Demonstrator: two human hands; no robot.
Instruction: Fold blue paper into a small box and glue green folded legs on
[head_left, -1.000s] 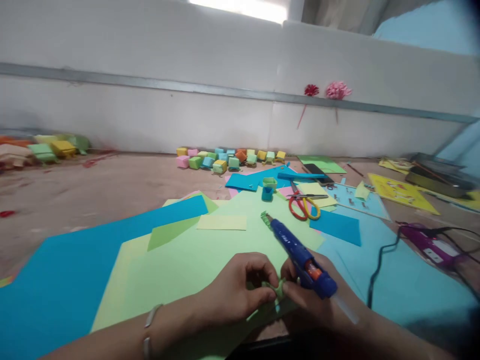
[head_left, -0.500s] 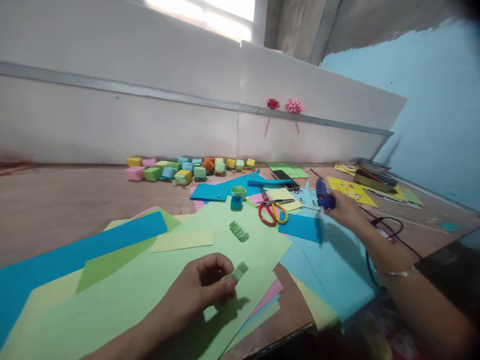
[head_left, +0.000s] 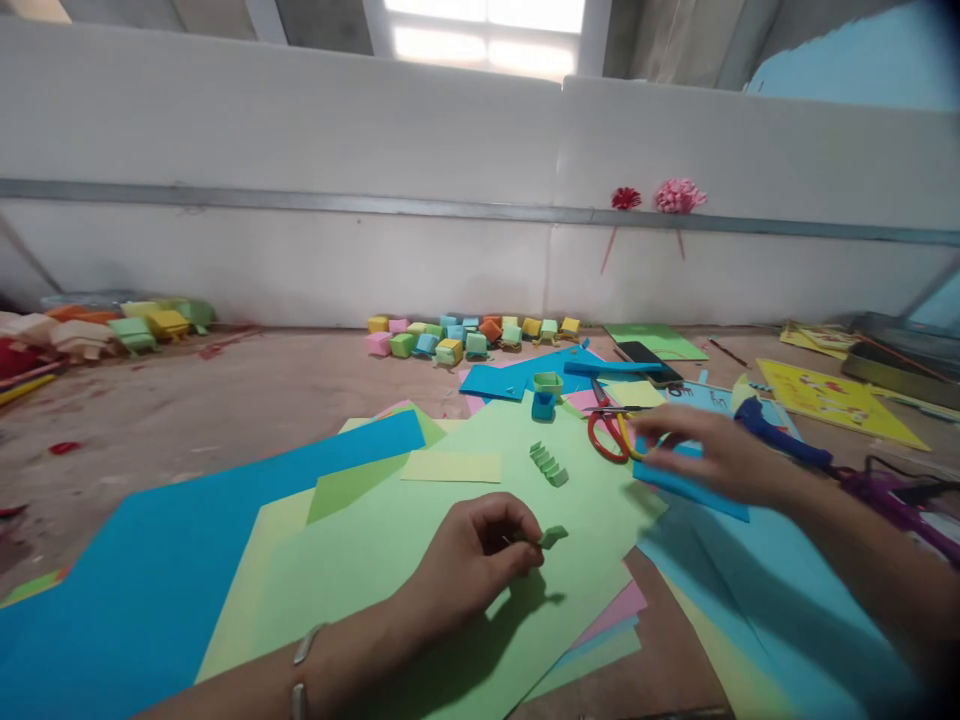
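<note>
My left hand [head_left: 480, 560] pinches a small folded green paper strip [head_left: 553, 537] between thumb and fingertips, over the large light green sheet [head_left: 360, 560]. Just beyond it lies a zigzag-folded green strip [head_left: 548, 463]. My right hand [head_left: 697, 450] hovers beside the red and yellow scissors [head_left: 609, 438], fingers parted and holding nothing. A blue glue gun [head_left: 780, 432] rests on the table to the right of that hand. Past the zigzag strip stand a small green paper box [head_left: 548, 383] and a small blue folded piece [head_left: 544, 405].
Several coloured paper cubes [head_left: 448, 350] line the wall. More paper pieces [head_left: 135, 330] sit at far left. A phone [head_left: 649, 362] and a yellow printed card [head_left: 840, 402] lie to the right. Blue sheets [head_left: 187, 530] cover the left front.
My right hand has let go of the glue gun and moved left toward the scissors. My left hand still pinches the green strip, now turned more edge-on. The view has swung left.
</note>
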